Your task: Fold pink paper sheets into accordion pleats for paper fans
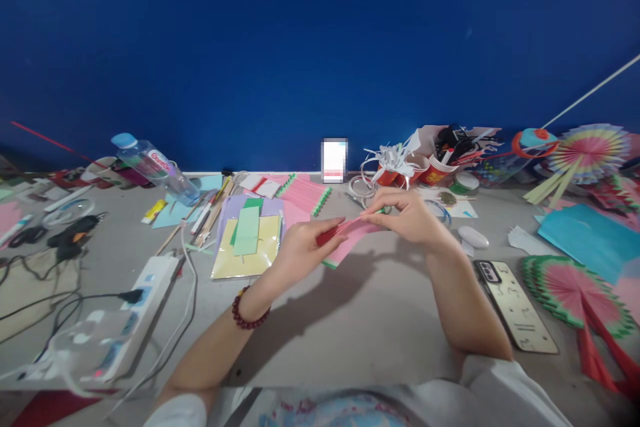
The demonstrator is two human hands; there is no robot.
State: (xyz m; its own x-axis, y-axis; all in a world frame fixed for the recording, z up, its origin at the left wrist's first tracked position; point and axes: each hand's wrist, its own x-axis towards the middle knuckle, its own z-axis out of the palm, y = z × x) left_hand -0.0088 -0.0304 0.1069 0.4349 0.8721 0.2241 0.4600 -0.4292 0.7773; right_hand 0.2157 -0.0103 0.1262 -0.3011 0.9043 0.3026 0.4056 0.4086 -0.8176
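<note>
My left hand [307, 247], with a dark red bead bracelet [247, 310] at its wrist, is closed on one end of a folded pink paper strip [345, 247] with green edging. At the other end, my right hand [403, 213] pinches the same paper between thumb and fingers. The paper is held a little above the grey table [370, 340], its shadow falling below. Just behind the left hand lies a pleated pink paper [305, 193] with green scalloped ends. Left of that hand is a yellow sheet pack [270, 240] with a light green card [247, 230] on it.
A white power strip [145, 313] with cables lies at left, near a leaning plastic bottle [160, 167]. Red paper cups [435, 170] with tools stand back right. A phone [517, 307] and a pink-green paper fan [575, 293] lie at right. A blue wall [260, 53] rises behind.
</note>
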